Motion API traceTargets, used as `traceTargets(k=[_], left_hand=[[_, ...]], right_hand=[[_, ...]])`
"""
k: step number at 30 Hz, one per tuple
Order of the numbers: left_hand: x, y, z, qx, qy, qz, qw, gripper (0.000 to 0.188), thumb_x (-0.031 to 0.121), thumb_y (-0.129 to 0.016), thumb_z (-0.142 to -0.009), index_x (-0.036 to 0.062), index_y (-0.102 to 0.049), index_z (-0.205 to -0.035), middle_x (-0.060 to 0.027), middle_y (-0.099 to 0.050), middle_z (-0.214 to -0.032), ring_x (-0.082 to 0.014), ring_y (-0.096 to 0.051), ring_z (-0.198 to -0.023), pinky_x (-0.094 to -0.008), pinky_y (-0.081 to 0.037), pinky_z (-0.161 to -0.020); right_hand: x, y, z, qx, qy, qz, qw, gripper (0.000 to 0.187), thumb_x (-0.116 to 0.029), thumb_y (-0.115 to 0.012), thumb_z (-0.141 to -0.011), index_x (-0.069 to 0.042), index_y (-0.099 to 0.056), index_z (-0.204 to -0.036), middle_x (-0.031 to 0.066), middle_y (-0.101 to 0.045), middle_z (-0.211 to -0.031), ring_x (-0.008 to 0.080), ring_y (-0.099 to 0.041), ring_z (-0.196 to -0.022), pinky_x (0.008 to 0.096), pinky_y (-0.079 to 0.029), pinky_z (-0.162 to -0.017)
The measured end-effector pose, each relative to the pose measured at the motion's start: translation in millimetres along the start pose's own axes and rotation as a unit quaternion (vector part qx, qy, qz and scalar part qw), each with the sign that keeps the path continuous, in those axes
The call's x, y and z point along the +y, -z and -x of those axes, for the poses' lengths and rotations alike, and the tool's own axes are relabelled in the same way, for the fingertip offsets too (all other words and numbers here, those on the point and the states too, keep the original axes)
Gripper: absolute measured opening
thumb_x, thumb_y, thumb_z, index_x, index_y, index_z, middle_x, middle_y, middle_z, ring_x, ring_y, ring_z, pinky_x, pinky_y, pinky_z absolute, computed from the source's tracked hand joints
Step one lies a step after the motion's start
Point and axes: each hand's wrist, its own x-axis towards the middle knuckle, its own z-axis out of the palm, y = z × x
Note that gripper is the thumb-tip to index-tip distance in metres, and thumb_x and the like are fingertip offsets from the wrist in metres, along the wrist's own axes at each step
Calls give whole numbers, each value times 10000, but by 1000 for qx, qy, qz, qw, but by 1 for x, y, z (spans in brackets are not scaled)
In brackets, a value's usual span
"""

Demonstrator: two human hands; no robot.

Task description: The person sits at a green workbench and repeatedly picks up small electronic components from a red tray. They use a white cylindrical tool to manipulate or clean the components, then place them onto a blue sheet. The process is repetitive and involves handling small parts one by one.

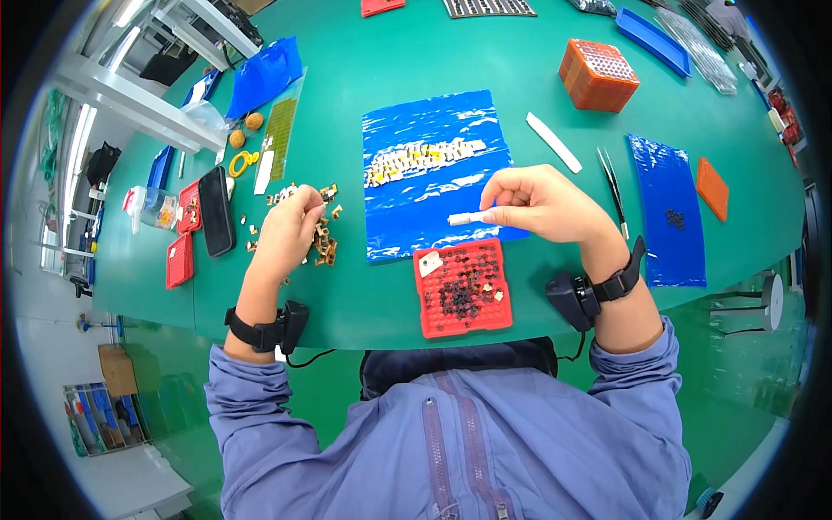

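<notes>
My right hand (pixel 539 206) pinches a small whitish cylindrical piece (pixel 464 218) between thumb and fingertips. It holds the piece level above the blue film sheet (pixel 433 202). On that sheet, farther off, lies a slanting row of small white and yellow parts (pixel 423 159). Over a loose pile of small brass-and-white parts (pixel 324 244), my left hand (pixel 293 224) has its fingers drawn together; whatever may be between them is hidden. Just nearer than the sheet sits a red perforated tray (pixel 465 325), with many small black pieces and a few pale ones on it.
Right of my right hand lie tweezers (pixel 612 186), a white strip (pixel 553 142) and another blue sheet (pixel 667 186) with dark bits. An orange block of stacked trays (pixel 598 76) stands farther back. To the left are a black phone (pixel 217 211), red trays (pixel 179 260) and yellow-handled scissors (pixel 243 163).
</notes>
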Motion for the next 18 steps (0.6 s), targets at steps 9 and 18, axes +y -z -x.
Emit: traceTargets(k=[9,18], left_hand=[[31,11,12,-61,84,209,972,160,60,-613,-851,6,-592,-1000,-50,-608,-819,-112,-589,-795,-258,-458,-671],[87,-14,24,-151,0,547,824,159,10,-629,-842,-31,-607,-994,-58,-617,-911,-104,-589,-807,-236,-483,-706]], right_hand=[[-13,-5,4,-1,17,-4,1000,159,-117,-707,-789,-14,-620,-873,-23,-514,-635,46,-441,-581,218,-343,-503],[-19,-19,9,-6,73,-103,992,152,-141,-675,-826,4,-664,-870,13,-550,-658,59,-434,-556,233,-333,-477]])
